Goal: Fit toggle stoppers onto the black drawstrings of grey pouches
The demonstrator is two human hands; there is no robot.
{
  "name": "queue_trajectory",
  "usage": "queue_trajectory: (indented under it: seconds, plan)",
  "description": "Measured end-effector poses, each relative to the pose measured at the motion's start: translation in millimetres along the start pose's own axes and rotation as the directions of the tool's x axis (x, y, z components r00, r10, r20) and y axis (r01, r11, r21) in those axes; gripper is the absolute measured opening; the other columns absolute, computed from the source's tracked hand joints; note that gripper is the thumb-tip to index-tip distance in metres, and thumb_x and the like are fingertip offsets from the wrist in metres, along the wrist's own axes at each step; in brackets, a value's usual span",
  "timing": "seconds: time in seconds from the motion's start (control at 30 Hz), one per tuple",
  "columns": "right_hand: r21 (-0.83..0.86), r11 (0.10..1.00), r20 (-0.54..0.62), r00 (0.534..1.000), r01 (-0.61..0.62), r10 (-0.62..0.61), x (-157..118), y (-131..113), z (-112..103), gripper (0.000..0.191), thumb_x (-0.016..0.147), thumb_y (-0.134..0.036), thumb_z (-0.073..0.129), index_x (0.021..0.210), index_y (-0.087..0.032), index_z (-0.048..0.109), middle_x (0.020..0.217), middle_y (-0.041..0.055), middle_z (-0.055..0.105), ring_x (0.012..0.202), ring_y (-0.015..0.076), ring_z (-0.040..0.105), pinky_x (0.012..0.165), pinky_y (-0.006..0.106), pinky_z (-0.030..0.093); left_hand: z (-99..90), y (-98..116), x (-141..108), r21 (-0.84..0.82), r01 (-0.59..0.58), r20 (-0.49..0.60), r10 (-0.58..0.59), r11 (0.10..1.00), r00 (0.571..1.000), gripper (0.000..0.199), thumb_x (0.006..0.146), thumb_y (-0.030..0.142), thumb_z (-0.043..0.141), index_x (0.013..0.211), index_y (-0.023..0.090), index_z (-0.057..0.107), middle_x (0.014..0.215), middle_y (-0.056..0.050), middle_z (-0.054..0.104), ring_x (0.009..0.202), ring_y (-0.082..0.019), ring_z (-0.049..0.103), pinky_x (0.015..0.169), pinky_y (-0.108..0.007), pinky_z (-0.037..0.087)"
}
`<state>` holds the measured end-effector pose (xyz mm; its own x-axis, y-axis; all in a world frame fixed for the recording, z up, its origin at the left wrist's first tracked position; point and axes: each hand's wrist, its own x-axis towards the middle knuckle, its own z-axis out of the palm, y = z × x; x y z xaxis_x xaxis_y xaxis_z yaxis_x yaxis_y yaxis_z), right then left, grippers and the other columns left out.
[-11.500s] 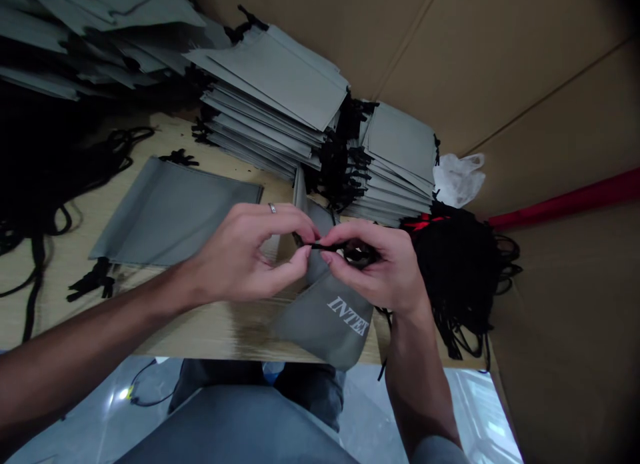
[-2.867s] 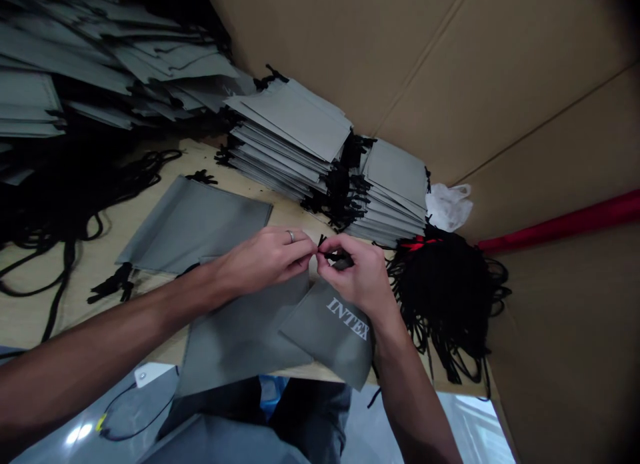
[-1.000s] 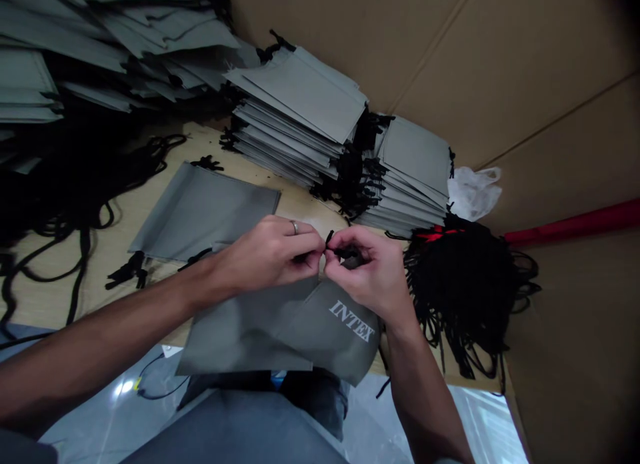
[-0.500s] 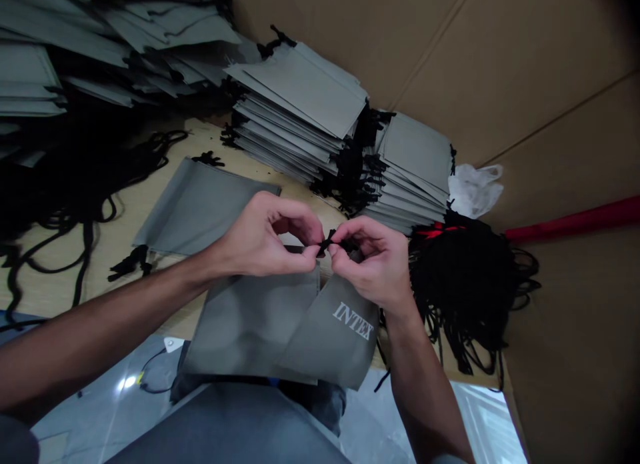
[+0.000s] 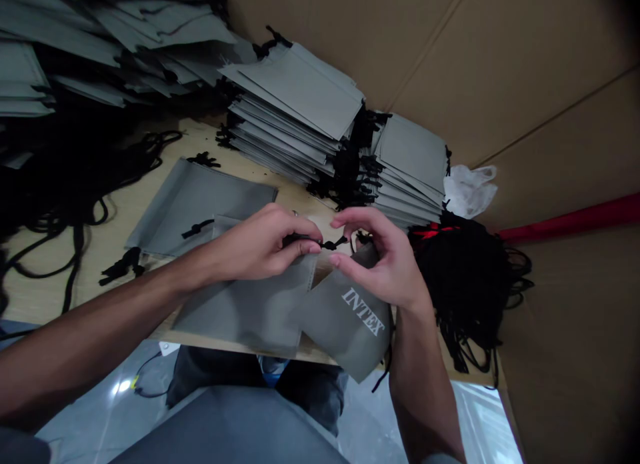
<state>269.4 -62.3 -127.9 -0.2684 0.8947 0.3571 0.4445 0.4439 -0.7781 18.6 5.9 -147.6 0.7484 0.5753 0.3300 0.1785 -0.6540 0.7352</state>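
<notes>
My left hand [image 5: 273, 243] pinches a black cord [image 5: 331, 245] between thumb and forefinger, and a small knot shows just beyond the fingertips. On the other side of that knot, my right hand [image 5: 387, 261] has thumb and forefinger apart; its remaining fingers are partly hidden. Below the right hand is a grey drawstring pouch [image 5: 345, 337] with white INTEX lettering, tilted over the table's front edge. A second grey pouch [image 5: 245, 317] lies under my left hand and forearm. Farther left, another grey pouch [image 5: 215, 187] rests flat on the table.
Stacked grey pouches [image 5: 305, 91] stand at the back, with a shorter stack [image 5: 410, 144] beside them. Loose black cords [image 5: 465, 284] are heaped at right and more cords [image 5: 80, 164] at left. A clear plastic bag [image 5: 470, 189] sits against the cardboard wall [image 5: 550, 117].
My right thumb and forefinger have come off the knot and spread apart. The INTEX pouch has shifted right, away from the pouch under my left hand.
</notes>
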Motion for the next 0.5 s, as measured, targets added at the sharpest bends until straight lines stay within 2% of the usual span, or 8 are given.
queue_trajectory:
  seconds: [0.07, 0.17, 0.23, 0.37, 0.43, 0.5]
  plan:
    - [0.031, 0.999, 0.071, 0.996, 0.044, -0.046, 0.8, 1.2, 0.3, 0.030, 0.094, -0.025, 0.089, 0.123, -0.028, 0.080, 0.118, 0.0036, 0.085, 0.099, 0.0214, 0.078, 0.092, 0.038, 0.064, 0.0, -0.3, -0.7, 0.021, -0.007, 0.026, 0.007, 1.000, 1.000, 0.021, 0.108, 0.025, 0.064, 0.100, 0.019, 0.083, 0.078, 0.000, 0.079, 0.065, -0.012, 0.068, 0.060, -0.023, 0.043]
    - [0.052, 0.998, 0.063, 0.997, 0.041, -0.044, -0.6, 4.0, 5.6, 0.014, 0.097, -0.020, 0.086, 0.109, -0.027, 0.083, 0.104, 0.0004, 0.086, 0.093, 0.0186, 0.079, 0.090, 0.035, 0.064, 0.3, -0.3, -0.9, 0.046, -0.021, 0.035, 0.019, 0.999, 0.999, 0.023, 0.107, 0.025, 0.063, 0.096, 0.020, 0.082, 0.077, -0.001, 0.079, 0.065, -0.013, 0.069, 0.061, -0.024, 0.043]
    - [0.074, 0.997, 0.034, 0.999, -0.009, 0.007, -2.4, 5.5, 9.4, 0.013, 0.095, -0.018, 0.087, 0.105, -0.026, 0.083, 0.099, -0.0013, 0.085, 0.087, 0.0169, 0.078, 0.085, 0.033, 0.063, -1.0, 1.5, -0.5, 0.055, -0.050, 0.034, 0.048, 0.997, 0.998, 0.024, 0.107, 0.023, 0.062, 0.095, 0.020, 0.082, 0.078, -0.001, 0.078, 0.066, -0.014, 0.069, 0.063, -0.025, 0.045]
    - [0.113, 0.990, -0.012, 0.996, -0.083, 0.084, -3.7, 3.5, 14.0, 0.012, 0.089, -0.018, 0.087, 0.098, -0.024, 0.082, 0.087, -0.0026, 0.082, 0.074, 0.0144, 0.073, 0.070, 0.029, 0.058, -9.9, 7.2, 0.6, 0.023, -0.105, 0.045, 0.104, 0.994, 0.994, 0.025, 0.107, 0.018, 0.061, 0.089, 0.021, 0.079, 0.068, 0.002, 0.069, 0.059, -0.012, 0.057, 0.058, -0.025, 0.040]
    - [0.122, 0.988, -0.032, 0.994, -0.095, 0.100, -2.7, 0.1, 14.1, 0.010, 0.088, -0.020, 0.087, 0.094, -0.024, 0.081, 0.082, -0.0026, 0.079, 0.070, 0.0141, 0.070, 0.065, 0.028, 0.056, -15.3, 8.4, 0.7, -0.051, -0.091, 0.066, 0.095, 0.995, 0.993, 0.024, 0.107, 0.020, 0.064, 0.087, 0.021, 0.077, 0.067, 0.003, 0.066, 0.058, -0.011, 0.055, 0.057, -0.024, 0.040]
    - [0.140, 0.985, -0.031, 0.994, -0.100, 0.105, -1.5, -3.1, 12.3, 0.009, 0.090, -0.022, 0.087, 0.094, -0.024, 0.080, 0.083, -0.0018, 0.080, 0.072, 0.0151, 0.070, 0.067, 0.029, 0.058, -19.1, 7.6, 0.7, -0.105, -0.050, 0.083, 0.059, 0.993, 0.995, 0.023, 0.107, 0.025, 0.067, 0.088, 0.021, 0.078, 0.069, 0.002, 0.067, 0.060, -0.011, 0.057, 0.057, -0.024, 0.041]
